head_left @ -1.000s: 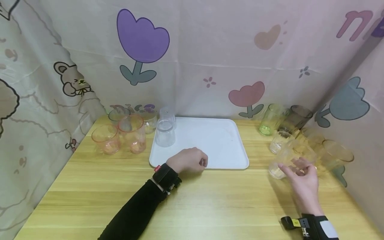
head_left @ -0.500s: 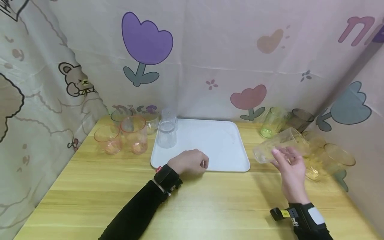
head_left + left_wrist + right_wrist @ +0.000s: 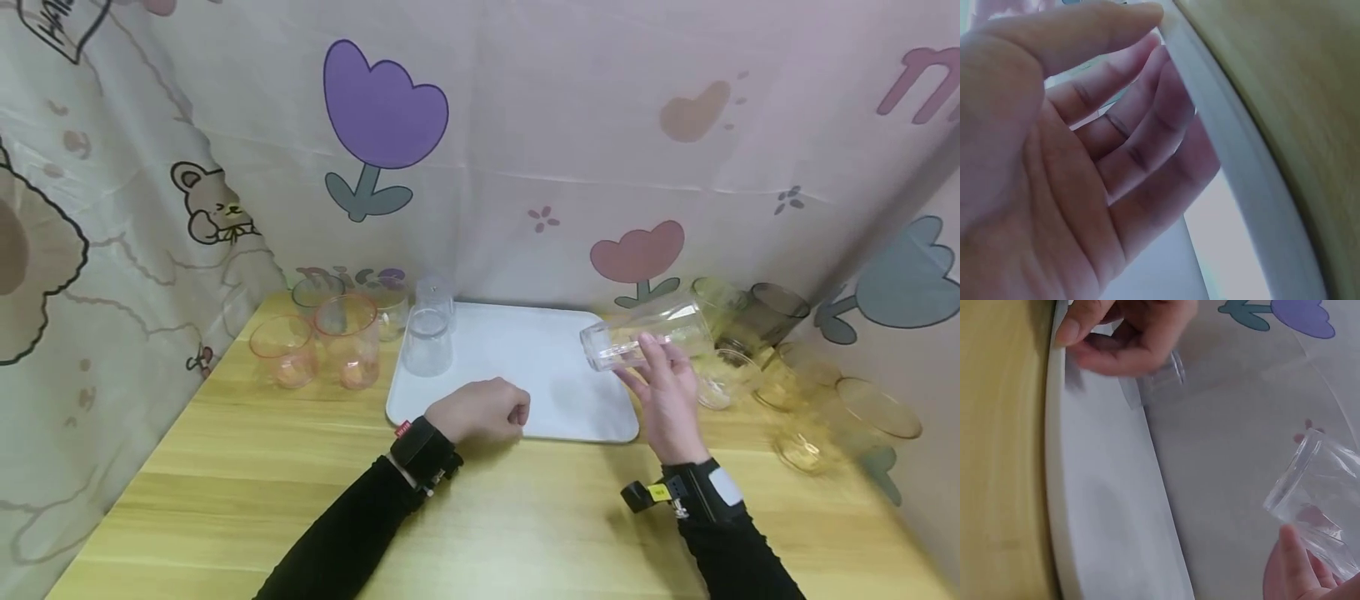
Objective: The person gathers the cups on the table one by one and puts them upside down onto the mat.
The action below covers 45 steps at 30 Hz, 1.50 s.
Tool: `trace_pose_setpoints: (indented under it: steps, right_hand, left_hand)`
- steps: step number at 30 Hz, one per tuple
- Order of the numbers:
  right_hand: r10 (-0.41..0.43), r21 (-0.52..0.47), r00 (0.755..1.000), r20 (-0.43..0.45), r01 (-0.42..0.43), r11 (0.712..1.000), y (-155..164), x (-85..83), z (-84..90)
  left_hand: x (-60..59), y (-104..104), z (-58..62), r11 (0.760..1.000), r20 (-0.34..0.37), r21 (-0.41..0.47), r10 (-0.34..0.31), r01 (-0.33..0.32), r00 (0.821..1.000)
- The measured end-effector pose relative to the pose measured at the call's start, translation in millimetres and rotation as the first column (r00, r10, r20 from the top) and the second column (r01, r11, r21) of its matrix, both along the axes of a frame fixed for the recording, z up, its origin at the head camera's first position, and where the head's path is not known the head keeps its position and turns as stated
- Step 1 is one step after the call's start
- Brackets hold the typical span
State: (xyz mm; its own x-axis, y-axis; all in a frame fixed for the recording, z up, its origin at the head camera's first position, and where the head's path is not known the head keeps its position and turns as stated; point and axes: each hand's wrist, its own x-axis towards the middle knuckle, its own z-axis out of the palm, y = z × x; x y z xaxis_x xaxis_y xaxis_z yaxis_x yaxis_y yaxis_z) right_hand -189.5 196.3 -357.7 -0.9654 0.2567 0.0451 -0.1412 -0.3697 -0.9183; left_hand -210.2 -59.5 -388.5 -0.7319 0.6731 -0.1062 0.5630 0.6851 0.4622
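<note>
Right hand (image 3: 669, 402) grips clear glass (image 3: 675, 319), long axis tilted near level, base lower, pointing left toward white tray (image 3: 517, 346); left hand (image 3: 480, 410) pinches near edge.

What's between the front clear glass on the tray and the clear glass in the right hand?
Only a bare stretch of white tray lies between the front clear glass and the tilted clear glass, per the head view.
</note>
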Motion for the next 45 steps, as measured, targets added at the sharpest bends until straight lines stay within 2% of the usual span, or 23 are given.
trace_pose_setpoints:
  steps: [2, 5, 8, 11, 14, 16, 20, 23, 26, 30, 32, 38, 45]
  right_hand:
    - [0.002, -0.023, 1.000, -0.002, -0.002, 1.000, -5, -3.3, -1.9]
    - [0.008, -0.054, 1.000, -0.022, -0.009, 0.998, -12, -7.0, -4.6]
    - [0.017, -0.070, 0.999, -0.041, -0.020, 0.997, -17, -7.9, -7.3]
    - [0.039, -0.056, 0.998, -0.046, -0.042, 0.998, -23, -7.2, -10.5]
    - [0.080, -0.031, 0.996, -0.050, -0.081, 0.996, -29, -6.3, -13.7]
    - [0.117, -0.006, 0.991, -0.060, -0.117, 0.993, -33, -6.1, -14.8]
    - [0.164, 0.000, 0.982, -0.089, -0.165, 0.986, -41, -6.3, -13.5]
    - [0.194, -0.025, 0.976, -0.097, -0.197, 0.980, -46, -6.9, -9.6]
    - [0.238, -0.036, 0.967, -0.091, -0.242, 0.970, -51, -7.8, -6.3]
    - [0.313, -0.002, 0.948, -0.061, -0.314, 0.950, -57, -8.8, -7.3]
    - [0.352, 0.019, 0.935, -0.043, -0.351, 0.936, -60, -9.6, -9.7]
    - [0.429, 0.054, 0.903, -0.027, -0.427, 0.903, -66, -14.7, -17.9]
    - [0.497, 0.092, 0.867, -0.040, -0.492, 0.865, -65, -17.7, -22.7]
  left_hand:
    - [-1.3, 2, 0.0, 1.000, -0.027, 0.014, 0.008, -0.007, 1.000]
    - [-1.9, 4, 2.1, 0.996, -0.120, 0.065, 0.066, -0.059, 0.991]
    - [-1.3, 5, 5.8, 0.975, -0.221, 0.181, 0.170, -0.131, 0.960]
    - [-0.6, 6, 9.5, 0.934, -0.290, 0.326, 0.246, -0.146, 0.925]
    - [-1.1, 7, 13.4, 0.892, -0.361, 0.438, 0.285, -0.108, 0.888]
    - [-2.6, 8, 15.9, 0.873, -0.421, 0.485, 0.291, -0.058, 0.859]
    - [-8.4, 9, 20.8, 0.856, -0.529, 0.514, 0.263, 0.057, 0.807]
    - [-11.9, 10, 26.0, 0.850, -0.571, 0.514, 0.241, 0.113, 0.785]
    - [-13.1, 9, 31.1, 0.841, -0.575, 0.525, 0.233, 0.135, 0.784]
    - [-12.5, 7, 34.6, 0.825, -0.548, 0.546, 0.220, 0.146, 0.807]
    - [-12.7, 5, 34.9, 0.819, -0.544, 0.553, 0.213, 0.156, 0.812]
    - [-15.9, -2, 31.0, 0.809, -0.567, 0.559, 0.211, 0.184, 0.796]
    - [-15.5, -13, 30.8, 0.793, -0.570, 0.581, 0.237, 0.182, 0.787]
